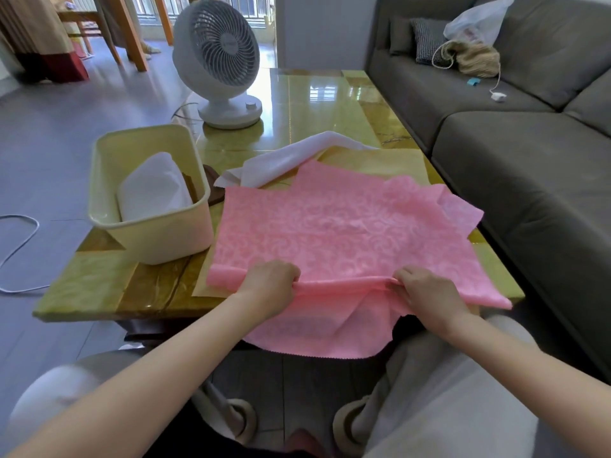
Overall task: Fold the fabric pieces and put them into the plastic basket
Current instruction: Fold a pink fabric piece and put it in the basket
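A pink patterned fabric (340, 226) lies spread over the near half of the table, its near part hanging over the table's front edge. My left hand (269, 285) and my right hand (425, 294) each pinch a raised crease in the pink fabric near that edge. Behind it lies a white fabric piece (281, 161), loosely crumpled. A cream plastic basket (158, 236) stands on the table's left side with a folded white fabric (152, 186) inside it, and a brown piece beside that.
A white desk fan (220, 61) stands at the far left of the glossy yellow-green table (317, 104). A grey sofa (515, 140) runs along the right. A white cable (16, 252) lies on the floor at left. My knees are below the table edge.
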A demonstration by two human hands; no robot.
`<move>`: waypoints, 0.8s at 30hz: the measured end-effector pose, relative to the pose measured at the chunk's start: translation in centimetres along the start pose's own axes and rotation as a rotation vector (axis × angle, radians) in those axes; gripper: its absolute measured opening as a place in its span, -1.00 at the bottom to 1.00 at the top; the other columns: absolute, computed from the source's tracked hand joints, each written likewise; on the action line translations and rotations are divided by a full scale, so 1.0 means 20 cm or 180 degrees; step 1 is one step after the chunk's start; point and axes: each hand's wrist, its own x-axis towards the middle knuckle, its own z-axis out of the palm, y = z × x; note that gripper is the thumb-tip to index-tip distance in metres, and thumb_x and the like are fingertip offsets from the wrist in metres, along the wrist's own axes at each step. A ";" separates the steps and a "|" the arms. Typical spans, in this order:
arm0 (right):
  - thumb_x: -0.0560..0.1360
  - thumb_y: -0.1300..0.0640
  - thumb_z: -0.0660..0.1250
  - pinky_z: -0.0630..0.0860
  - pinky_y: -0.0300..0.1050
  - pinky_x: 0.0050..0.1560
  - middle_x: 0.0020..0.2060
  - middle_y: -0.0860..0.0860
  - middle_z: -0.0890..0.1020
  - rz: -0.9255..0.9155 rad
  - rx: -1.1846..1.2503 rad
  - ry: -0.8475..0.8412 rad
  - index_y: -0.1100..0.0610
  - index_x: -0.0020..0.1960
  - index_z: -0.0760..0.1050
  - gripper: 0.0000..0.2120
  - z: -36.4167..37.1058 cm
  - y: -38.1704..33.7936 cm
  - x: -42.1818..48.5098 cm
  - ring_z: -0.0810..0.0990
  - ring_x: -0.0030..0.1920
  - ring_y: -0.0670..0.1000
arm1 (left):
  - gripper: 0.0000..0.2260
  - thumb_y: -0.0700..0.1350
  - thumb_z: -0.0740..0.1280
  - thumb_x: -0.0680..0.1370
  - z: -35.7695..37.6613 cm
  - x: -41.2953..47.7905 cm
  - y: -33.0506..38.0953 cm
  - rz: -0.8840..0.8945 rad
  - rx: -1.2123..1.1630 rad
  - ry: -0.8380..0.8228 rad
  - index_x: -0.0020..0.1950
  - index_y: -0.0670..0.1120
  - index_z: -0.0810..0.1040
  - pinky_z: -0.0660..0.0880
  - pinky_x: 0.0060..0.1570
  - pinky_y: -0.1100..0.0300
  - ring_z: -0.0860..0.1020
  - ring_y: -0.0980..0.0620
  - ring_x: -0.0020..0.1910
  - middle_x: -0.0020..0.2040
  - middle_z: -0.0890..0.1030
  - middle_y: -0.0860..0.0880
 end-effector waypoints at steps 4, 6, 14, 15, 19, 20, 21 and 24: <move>0.55 -0.18 0.15 0.36 -0.18 -0.19 0.01 -0.07 0.49 -0.0327 0.0368 -0.0079 0.03 0.09 0.45 -0.68 -0.01 0.02 -0.06 0.48 0.04 -0.03 | -0.79 -0.06 0.13 0.57 0.04 -0.07 -0.03 0.0110 -0.0131 -0.0104 0.03 -0.09 0.52 0.35 -0.18 0.15 0.50 -0.05 -0.07 0.01 0.51 -0.04; 0.54 -0.24 0.08 0.32 -0.23 -0.19 -0.01 -0.13 0.46 -0.0446 0.0588 -0.0334 -0.03 0.10 0.45 -0.64 -0.05 0.04 -0.06 0.47 0.01 -0.10 | -0.66 0.14 0.10 0.57 0.03 -0.07 -0.04 0.0083 -0.0275 -0.0330 0.01 -0.07 0.52 0.36 -0.19 0.15 0.49 -0.02 -0.12 -0.04 0.49 -0.01; 0.58 0.13 0.21 0.46 -0.01 0.09 0.37 0.01 0.33 0.0338 0.0781 -0.0399 0.08 0.42 0.25 -0.57 -0.11 0.18 0.20 0.47 0.25 0.10 | -0.77 -0.07 0.18 0.61 -0.05 0.17 -0.10 -0.0104 -0.0797 0.0165 0.23 -0.10 0.47 0.46 0.05 0.06 0.49 -0.08 0.10 0.20 0.44 -0.07; 0.57 0.16 0.22 0.43 0.01 0.14 0.40 0.03 0.29 0.0453 0.0741 -0.0526 0.10 0.45 0.20 -0.52 -0.11 0.20 0.24 0.41 0.31 0.12 | -0.75 -0.10 0.19 0.61 -0.05 0.20 -0.10 -0.0089 -0.0837 0.0176 0.26 -0.10 0.45 0.44 0.07 0.06 0.48 -0.09 0.14 0.23 0.41 -0.07; 0.55 0.07 0.26 0.42 0.06 0.23 0.41 0.04 0.28 0.0719 0.0631 -0.0888 0.09 0.46 0.19 -0.48 -0.07 0.28 0.38 0.40 0.32 0.14 | -0.62 -0.08 0.26 0.57 -0.06 0.38 -0.10 -0.0124 -0.0673 0.0099 0.39 -0.06 0.35 0.37 0.19 0.03 0.36 -0.11 0.29 0.31 0.36 -0.10; 0.56 0.04 0.25 0.43 0.06 0.21 0.39 0.04 0.31 0.0748 0.0591 -0.0951 0.09 0.44 0.22 -0.51 -0.06 0.29 0.39 0.42 0.30 0.14 | -0.57 -0.05 0.29 0.55 -0.05 0.42 -0.11 -0.0198 -0.0516 0.0003 0.41 -0.04 0.32 0.34 0.23 0.01 0.33 -0.12 0.31 0.33 0.35 -0.11; 0.56 0.02 0.24 0.44 0.05 0.18 0.36 0.05 0.33 0.0776 0.0559 -0.0989 0.09 0.42 0.25 -0.53 -0.06 0.29 0.41 0.45 0.26 0.15 | -0.52 -0.01 0.31 0.53 -0.05 0.44 -0.12 -0.0309 -0.0385 -0.0120 0.42 -0.03 0.31 0.31 0.25 0.01 0.31 -0.14 0.33 0.32 0.34 -0.12; 0.57 -0.01 0.23 0.44 0.00 0.04 0.26 0.10 0.38 0.0855 0.0501 -0.1041 0.11 0.34 0.31 -0.61 -0.06 0.31 0.44 0.50 0.16 0.16 | -0.55 0.02 0.36 0.49 -0.05 0.50 -0.15 -0.0506 -0.0372 -0.0303 0.34 -0.03 0.39 0.31 0.23 0.03 0.31 -0.16 0.29 0.26 0.37 -0.15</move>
